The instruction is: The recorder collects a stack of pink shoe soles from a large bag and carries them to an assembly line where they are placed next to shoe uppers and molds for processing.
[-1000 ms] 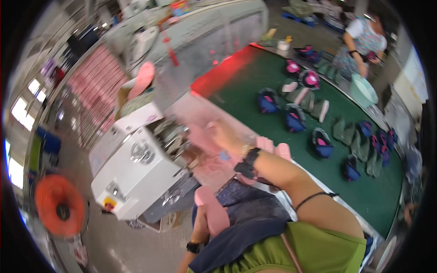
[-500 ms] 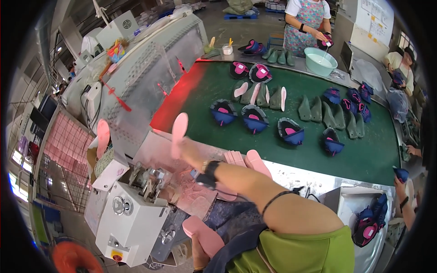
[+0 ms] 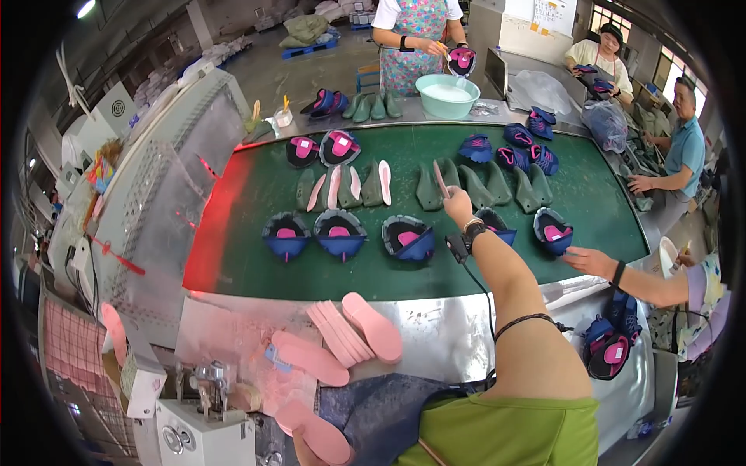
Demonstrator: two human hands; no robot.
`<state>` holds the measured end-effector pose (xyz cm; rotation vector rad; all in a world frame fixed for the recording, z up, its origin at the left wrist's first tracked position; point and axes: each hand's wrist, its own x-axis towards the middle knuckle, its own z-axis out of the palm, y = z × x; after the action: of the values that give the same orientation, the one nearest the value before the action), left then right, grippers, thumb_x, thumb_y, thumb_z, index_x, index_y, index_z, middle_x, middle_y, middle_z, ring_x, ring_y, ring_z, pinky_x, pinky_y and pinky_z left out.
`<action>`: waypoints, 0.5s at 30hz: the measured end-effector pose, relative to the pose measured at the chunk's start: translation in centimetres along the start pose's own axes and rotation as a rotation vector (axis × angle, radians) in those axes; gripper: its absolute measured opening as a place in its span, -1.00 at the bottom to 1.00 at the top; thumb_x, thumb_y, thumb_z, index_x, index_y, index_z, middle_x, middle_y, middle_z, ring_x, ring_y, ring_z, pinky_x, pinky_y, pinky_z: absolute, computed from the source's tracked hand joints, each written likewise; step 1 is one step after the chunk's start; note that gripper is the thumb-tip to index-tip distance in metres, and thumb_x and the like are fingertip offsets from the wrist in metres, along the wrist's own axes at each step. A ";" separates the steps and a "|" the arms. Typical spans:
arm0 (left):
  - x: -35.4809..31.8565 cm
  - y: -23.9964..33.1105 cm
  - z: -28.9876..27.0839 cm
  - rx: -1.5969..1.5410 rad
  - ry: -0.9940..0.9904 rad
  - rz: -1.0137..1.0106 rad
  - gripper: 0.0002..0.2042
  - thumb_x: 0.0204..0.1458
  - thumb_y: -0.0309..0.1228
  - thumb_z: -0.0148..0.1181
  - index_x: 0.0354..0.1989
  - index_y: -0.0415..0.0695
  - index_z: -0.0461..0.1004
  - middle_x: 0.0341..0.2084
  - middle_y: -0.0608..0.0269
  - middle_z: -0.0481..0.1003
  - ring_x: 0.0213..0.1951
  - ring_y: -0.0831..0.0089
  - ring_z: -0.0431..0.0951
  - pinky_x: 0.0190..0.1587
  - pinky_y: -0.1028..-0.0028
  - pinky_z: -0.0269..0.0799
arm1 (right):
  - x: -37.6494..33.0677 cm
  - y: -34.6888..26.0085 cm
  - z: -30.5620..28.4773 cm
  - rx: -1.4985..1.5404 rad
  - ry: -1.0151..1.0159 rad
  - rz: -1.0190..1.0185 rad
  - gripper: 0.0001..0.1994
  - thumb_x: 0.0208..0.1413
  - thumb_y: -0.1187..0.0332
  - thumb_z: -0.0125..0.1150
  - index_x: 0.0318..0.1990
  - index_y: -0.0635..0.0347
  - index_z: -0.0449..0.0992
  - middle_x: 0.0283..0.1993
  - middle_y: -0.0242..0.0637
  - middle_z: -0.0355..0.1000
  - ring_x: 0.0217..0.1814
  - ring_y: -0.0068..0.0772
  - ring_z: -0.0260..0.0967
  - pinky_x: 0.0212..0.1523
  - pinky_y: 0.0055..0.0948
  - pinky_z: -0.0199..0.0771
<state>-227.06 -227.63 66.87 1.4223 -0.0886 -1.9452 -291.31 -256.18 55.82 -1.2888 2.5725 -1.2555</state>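
Note:
My right hand (image 3: pixel 458 204) reaches over the green conveyor belt (image 3: pixel 466 287), its fingers closed on a pink insole (image 3: pixel 440 178) seen nearly edge-on. That insole stands upright beside a pair of green shoe lasts (image 3: pixel 427 190). Low at the left, my left hand (image 3: pixel 301 450) grips another pink insole (image 3: pixel 315 432), which hides most of its fingers. Left of my right hand, several more lasts (image 3: pixel 371 186) carry pink insoles on their soles. Blue shoe uppers (image 3: pixel 339 242) with pink linings sit in a row on the near side of the belt.
Loose insoles (image 3: pixel 373 326) and an insole stack (image 3: pixel 338 332) lie on the metal ledge. A white machine (image 3: pixel 206 435) stands at lower left. From the right, a co-worker's hand (image 3: pixel 590 262) reaches toward an upper. Across the belt, a person works above a green basin (image 3: pixel 447 97).
My right hand has swung from the left over the belt to the lasts with an insole. The view has turned right. My left hand keeps its insole. A co-worker's arm now reaches in.

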 end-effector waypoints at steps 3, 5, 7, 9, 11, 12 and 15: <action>1.9 -0.3 -0.4 -0.017 -0.026 -0.021 -0.37 0.14 0.19 0.01 0.18 -0.06 0.33 0.01 0.18 0.45 0.03 0.23 0.43 0.14 0.25 0.33 | 0.2 -0.5 2.9 0.099 0.025 -0.027 -0.65 -0.04 0.45 0.11 -0.04 0.23 0.56 -0.19 0.08 0.48 -0.15 0.18 0.47 -0.08 -0.08 0.50; 1.1 -0.2 0.8 -0.033 0.005 0.001 -0.39 0.15 0.17 0.02 0.17 -0.08 0.34 0.00 0.20 0.45 0.02 0.25 0.43 0.13 0.29 0.34 | -2.7 -5.6 7.2 0.125 0.227 -0.180 -0.68 -0.04 0.45 0.13 -0.08 0.24 0.56 -0.22 0.02 0.48 -0.22 0.04 0.49 -0.12 -0.15 0.50; 1.1 -0.1 1.7 -0.077 0.065 0.040 -0.41 0.16 0.14 0.03 0.15 -0.09 0.36 -0.01 0.21 0.46 0.01 0.28 0.43 0.11 0.32 0.34 | -8.5 -13.2 9.4 0.398 -0.025 -0.102 -0.74 -0.02 0.46 0.16 -0.12 0.21 0.55 -0.21 -0.06 0.47 -0.30 -0.11 0.47 -0.17 -0.25 0.50; 3.1 0.7 2.5 -0.062 0.088 0.203 -0.56 0.07 -0.08 0.08 -0.08 -0.23 0.44 -0.27 0.09 0.55 -0.23 0.16 0.58 -0.16 0.22 0.54 | -12.0 -16.8 10.1 0.647 -0.356 -0.223 -0.75 -0.02 0.48 0.21 -0.12 0.17 0.52 -0.19 -0.12 0.44 -0.33 -0.24 0.44 -0.23 -0.34 0.48; 4.8 0.8 1.0 -0.077 0.040 0.209 -0.57 0.06 -0.10 0.07 -0.08 -0.24 0.44 -0.27 0.08 0.55 -0.22 0.16 0.58 -0.14 0.22 0.53 | -15.5 -20.7 10.6 0.772 -0.507 -0.376 -0.71 -0.01 0.49 0.22 -0.08 0.16 0.49 -0.23 -0.14 0.43 -0.35 -0.26 0.42 -0.26 -0.38 0.47; 4.9 0.9 0.8 -0.077 -0.035 0.198 -0.57 0.05 -0.12 0.06 -0.07 -0.24 0.44 -0.27 0.07 0.55 -0.22 0.15 0.58 -0.13 0.22 0.53 | -16.0 -22.1 11.0 0.772 -0.567 -0.386 -0.68 -0.05 0.51 0.23 -0.07 0.16 0.48 -0.26 -0.13 0.41 -0.36 -0.25 0.42 -0.28 -0.37 0.46; 4.7 1.0 0.5 -0.091 0.058 0.175 -0.56 0.04 -0.12 0.05 -0.06 -0.25 0.43 -0.26 0.05 0.54 -0.20 0.13 0.57 -0.10 0.23 0.52 | -13.7 -25.0 15.2 0.518 -0.351 -0.521 -0.68 -0.06 0.50 0.22 -0.07 0.15 0.49 -0.25 -0.09 0.41 -0.31 -0.13 0.45 -0.24 -0.27 0.48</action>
<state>-227.69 -231.27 63.71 1.3636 -0.0940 -1.7425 -260.35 -265.50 57.41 -1.8825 1.5794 -1.4530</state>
